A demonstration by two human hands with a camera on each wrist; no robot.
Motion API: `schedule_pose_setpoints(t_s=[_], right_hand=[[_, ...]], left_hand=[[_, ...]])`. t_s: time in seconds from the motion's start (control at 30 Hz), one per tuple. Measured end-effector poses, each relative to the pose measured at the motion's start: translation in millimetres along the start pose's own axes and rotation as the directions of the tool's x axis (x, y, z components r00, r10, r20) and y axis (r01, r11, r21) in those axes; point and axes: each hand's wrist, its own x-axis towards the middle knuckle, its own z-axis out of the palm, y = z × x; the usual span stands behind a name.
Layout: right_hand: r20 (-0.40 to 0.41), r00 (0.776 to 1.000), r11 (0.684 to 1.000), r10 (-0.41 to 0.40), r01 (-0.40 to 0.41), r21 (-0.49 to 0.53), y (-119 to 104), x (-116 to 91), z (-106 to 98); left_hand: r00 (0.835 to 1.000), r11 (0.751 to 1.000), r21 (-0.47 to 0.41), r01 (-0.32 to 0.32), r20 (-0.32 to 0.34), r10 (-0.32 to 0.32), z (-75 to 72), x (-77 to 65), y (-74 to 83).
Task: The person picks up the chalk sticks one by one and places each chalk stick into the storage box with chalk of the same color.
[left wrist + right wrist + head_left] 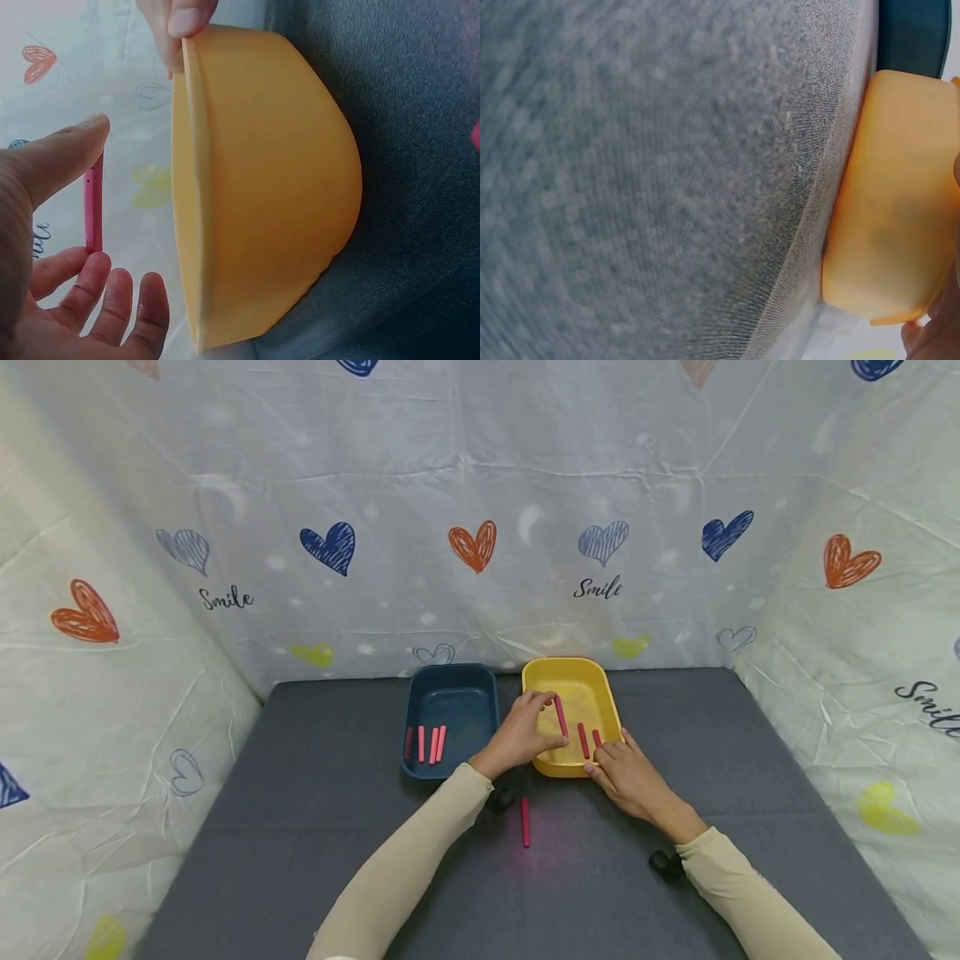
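My left hand (519, 735) pinches a dark pink stick (561, 717) by its two ends, thumb at one and fingertip at the other, over the yellow container (558, 768). Small dark dots mark this stick (93, 202) in the left wrist view. Inside the container lie two more dark pink sticks, one (582, 741) in plain view and the other partly covered by my right hand (633, 781). That hand grips the container's near right corner, thumb outside and fingers over the rim. In the right wrist view only the edge of the hand shows beside the container wall (892, 195).
A dark blue container (453, 681) stands left of the yellow one, with several lighter pink sticks (433, 746) along its near left part. Another dark pink stick (525, 822) lies on the grey table (322, 827) in front. A patterned curtain (405, 493) hangs behind.
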Motion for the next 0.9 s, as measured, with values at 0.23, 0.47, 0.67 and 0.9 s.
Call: schedule_pose_setpoints(t_s=[0.23, 0.47, 0.67, 0.9], right_hand=[[-0.006, 1.000, 1.000, -0.007, 0.007, -0.008, 0, 0, 0], [-0.012, 1.000, 1.000, -0.011, 0.011, -0.008, 0, 0, 0], [-0.012, 1.000, 1.000, -0.010, 0.010, -0.005, -1, 0, -1], [-0.027, 0.999, 1.000, -0.022, 0.022, -0.005, -1, 0, 0]], left_hand=[[1.000, 1.000, 0.007, 0.028, 0.004, -0.028, 4.6, 11.0, -0.3], [0.999, 0.999, -0.005, 0.034, 0.005, -0.034, 10.3, 20.5, -2.2], [0.999, 0.999, -0.008, 0.044, 0.015, -0.044, 15.9, 28.3, -1.7], [0.999, 0.999, 0.009, 0.045, 0.025, -0.045, 19.0, 33.8, 0.5]])
